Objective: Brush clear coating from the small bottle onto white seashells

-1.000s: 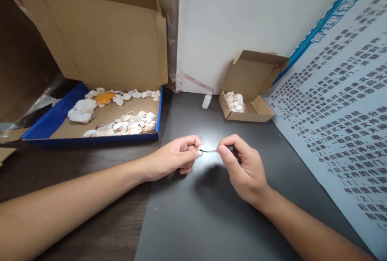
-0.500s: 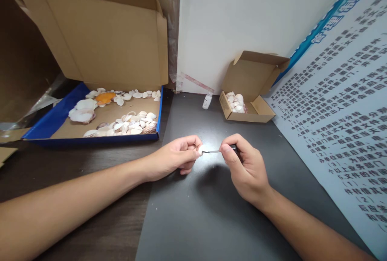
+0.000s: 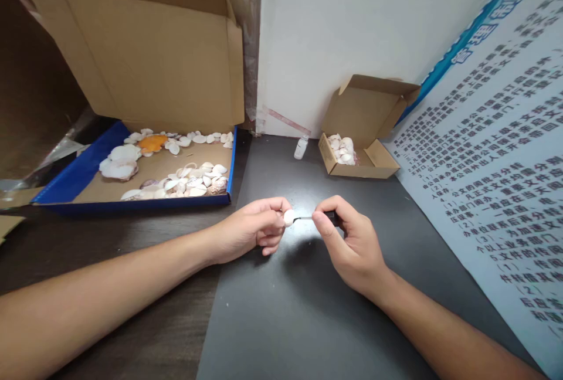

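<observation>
Pinched between the thumb and fingers of my left hand (image 3: 257,226) is a small white seashell (image 3: 289,217), its pale face turned up toward me. My right hand (image 3: 352,245) is closed around the black handle of a thin brush (image 3: 303,218). The brush's dark tip meets the right edge of the shell. Both hands are held above the dark grey mat (image 3: 259,321). Beyond them a small clear bottle with a white label (image 3: 301,147) stands uncapped by the wall.
At the left lies an open blue-edged cardboard box (image 3: 83,177) with several white shells and an orange one (image 3: 152,143). A small open carton (image 3: 367,170) at the back right holds more shells (image 3: 343,150). A printed poster (image 3: 492,151) borders the right side.
The shell has turned so more of its face shows. My right hand and the brush have shifted slightly left, and my left hand has moved a little left too.
</observation>
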`<state>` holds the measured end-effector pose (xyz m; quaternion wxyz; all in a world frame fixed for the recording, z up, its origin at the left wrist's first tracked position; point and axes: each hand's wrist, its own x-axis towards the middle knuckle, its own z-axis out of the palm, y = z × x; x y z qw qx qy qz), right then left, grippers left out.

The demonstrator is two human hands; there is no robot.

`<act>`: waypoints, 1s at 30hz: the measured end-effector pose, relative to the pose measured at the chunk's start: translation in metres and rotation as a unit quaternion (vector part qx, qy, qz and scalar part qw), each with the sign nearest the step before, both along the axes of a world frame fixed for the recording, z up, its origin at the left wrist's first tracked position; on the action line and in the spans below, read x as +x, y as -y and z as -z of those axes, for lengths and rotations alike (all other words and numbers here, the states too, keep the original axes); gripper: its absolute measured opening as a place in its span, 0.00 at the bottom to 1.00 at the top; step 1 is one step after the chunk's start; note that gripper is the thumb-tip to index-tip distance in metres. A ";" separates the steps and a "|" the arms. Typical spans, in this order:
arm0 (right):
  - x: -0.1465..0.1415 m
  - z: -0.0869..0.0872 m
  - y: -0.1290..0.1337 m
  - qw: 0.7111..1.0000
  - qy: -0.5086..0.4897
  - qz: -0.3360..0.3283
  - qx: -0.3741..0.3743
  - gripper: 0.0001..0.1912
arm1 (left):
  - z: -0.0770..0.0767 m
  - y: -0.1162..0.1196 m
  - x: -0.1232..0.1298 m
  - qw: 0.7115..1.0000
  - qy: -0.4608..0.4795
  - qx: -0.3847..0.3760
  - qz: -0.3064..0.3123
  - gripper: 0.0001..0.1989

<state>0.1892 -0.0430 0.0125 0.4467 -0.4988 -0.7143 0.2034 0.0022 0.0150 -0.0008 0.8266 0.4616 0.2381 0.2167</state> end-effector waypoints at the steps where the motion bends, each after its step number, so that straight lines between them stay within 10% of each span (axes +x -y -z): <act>1: 0.001 0.000 0.000 1.000 -0.005 0.003 -0.002 0.08 | 0.000 0.000 0.000 1.000 0.000 -0.002 0.000 0.06; 30: 0.003 0.003 -0.002 0.999 0.000 -0.029 -0.025 0.08 | -0.001 0.000 -0.001 1.000 -0.001 -0.007 0.007 0.06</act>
